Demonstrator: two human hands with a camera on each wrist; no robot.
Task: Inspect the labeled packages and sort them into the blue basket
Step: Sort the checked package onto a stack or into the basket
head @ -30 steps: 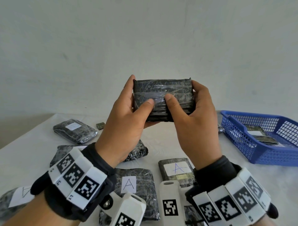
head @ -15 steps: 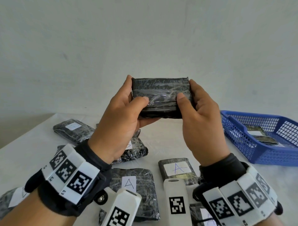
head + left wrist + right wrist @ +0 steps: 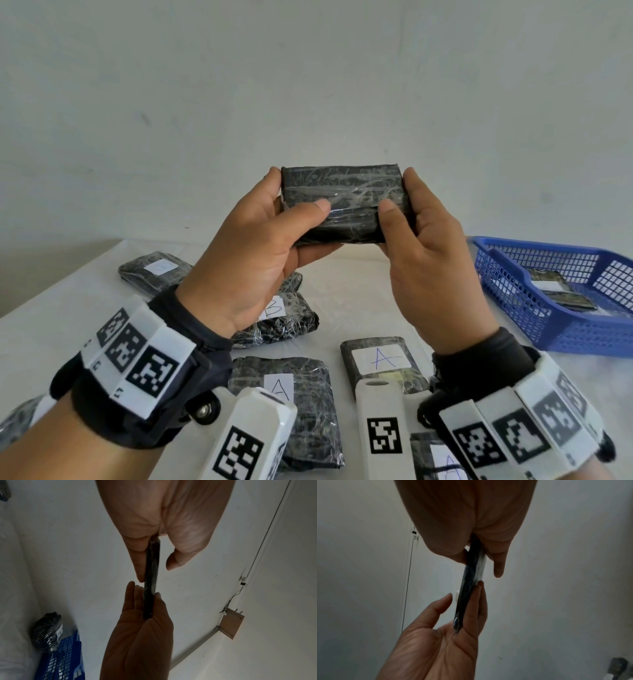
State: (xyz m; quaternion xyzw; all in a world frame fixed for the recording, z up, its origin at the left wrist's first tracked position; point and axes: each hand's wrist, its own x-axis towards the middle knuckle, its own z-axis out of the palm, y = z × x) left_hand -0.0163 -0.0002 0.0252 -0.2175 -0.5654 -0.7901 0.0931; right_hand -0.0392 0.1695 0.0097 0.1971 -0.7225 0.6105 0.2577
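**A:** Going left to right, what is the left hand (image 3: 253, 253) doing?

**B:** It pinches the left end of the flat black plastic-wrapped package (image 3: 344, 202): thumb on the near face, fingers (image 3: 137, 563) behind it. The package is held up in front of the wall, well above the white cloth-covered surface (image 3: 356, 291).

**A:** And the right hand (image 3: 428, 274)?

**B:** It mirrors that at the right end, thumb in front and fingers behind. From the wrist views the package shows edge-on, thin, clamped between thumb and fingers at both ends.

**A:** No label visible?

**B:** None on the face turned to the head camera. A pale edge peeks out on the far side in the right wrist view, which could be the label, but I cannot tell.

**A:** So how to do this step well?

**B:** I'd say roll the package over between both pinches, keeping the thumbs near the ends so they never cover the middle. The wrap looks slick, so hold firmly and let only one hand regrip at a time.

**A:** Then?

**B:** Read the letter, then carry it right to the blue plastic mesh basket (image 3: 513, 260), which already holds a package.
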